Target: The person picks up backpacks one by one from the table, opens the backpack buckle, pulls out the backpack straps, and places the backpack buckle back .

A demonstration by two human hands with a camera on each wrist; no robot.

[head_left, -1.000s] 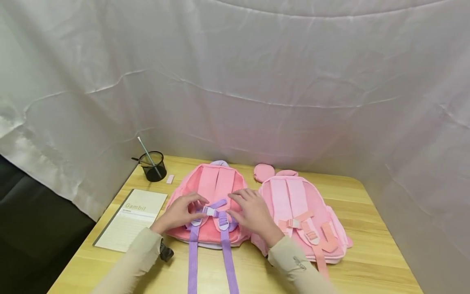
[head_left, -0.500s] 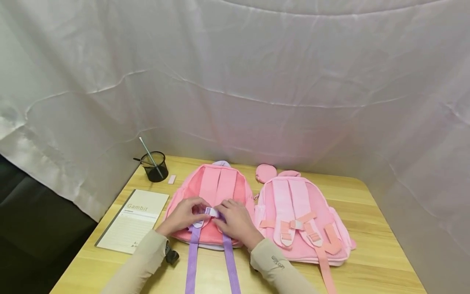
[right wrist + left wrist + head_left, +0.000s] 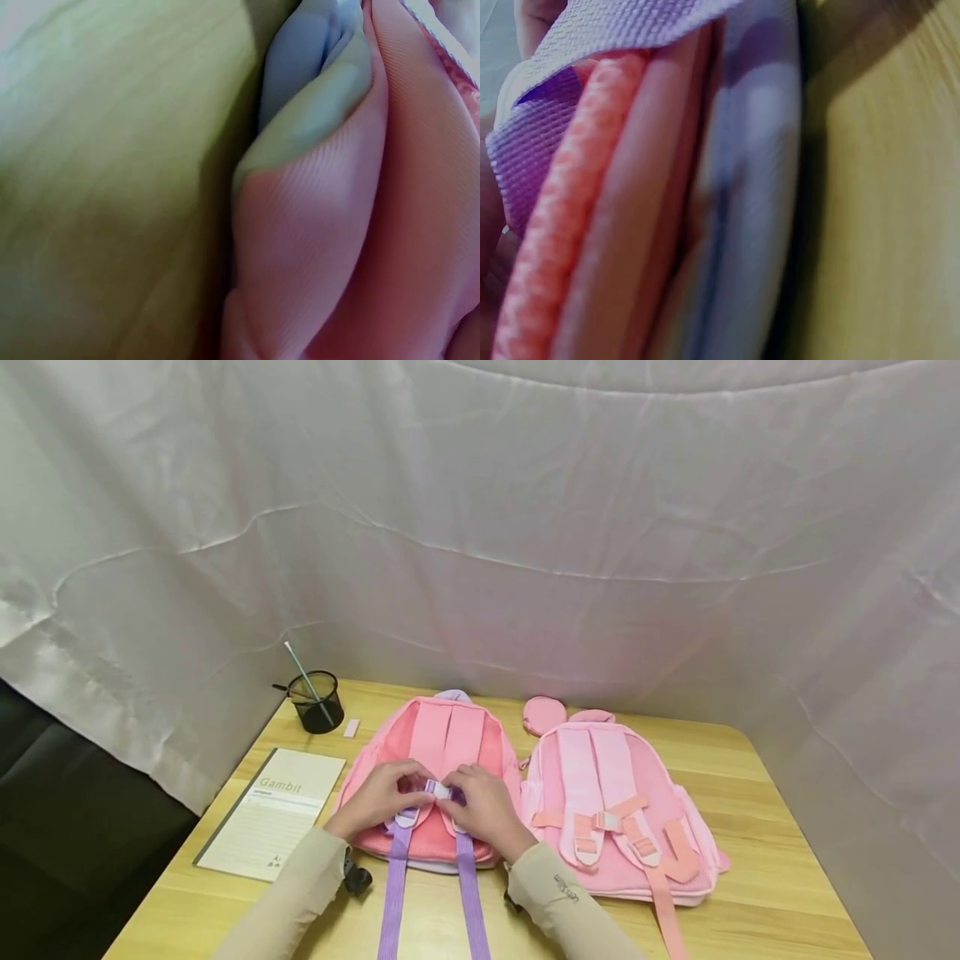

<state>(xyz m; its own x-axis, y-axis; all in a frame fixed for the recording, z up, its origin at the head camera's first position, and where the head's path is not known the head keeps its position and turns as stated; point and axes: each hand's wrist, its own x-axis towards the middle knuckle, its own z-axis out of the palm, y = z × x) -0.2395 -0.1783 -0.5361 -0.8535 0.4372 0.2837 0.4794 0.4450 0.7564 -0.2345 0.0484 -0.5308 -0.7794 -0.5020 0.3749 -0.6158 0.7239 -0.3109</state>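
Note:
A coral-pink backpack (image 3: 427, 731) lies with its straps up in the middle of the table. Across its lower part runs a white side-release buckle (image 3: 441, 790) on purple webbing. My left hand (image 3: 382, 797) pinches the buckle's left end, while the thumb and fingers of my right hand (image 3: 482, 803) grip its right end. Purple strap tails (image 3: 468, 893) hang toward the front edge. In the left wrist view, purple webbing (image 3: 630, 26) crosses the bag's edge. The right wrist view shows the bag's pink side (image 3: 315, 225) on the wood.
A second, paler pink backpack (image 3: 555, 860) with orange straps lies close on the right, a round pink pouch (image 3: 543, 716) behind it. To the left are a notebook (image 3: 273, 814), a pink-white eraser (image 3: 351, 728) and a black mesh pen cup (image 3: 318, 718). Grey curtains (image 3: 480, 527) surround the table.
My right hand has moved left and in onto the buckle, its fingers now closed on it. The left hand keeps its place at the buckle's left end, with a slight shift right.

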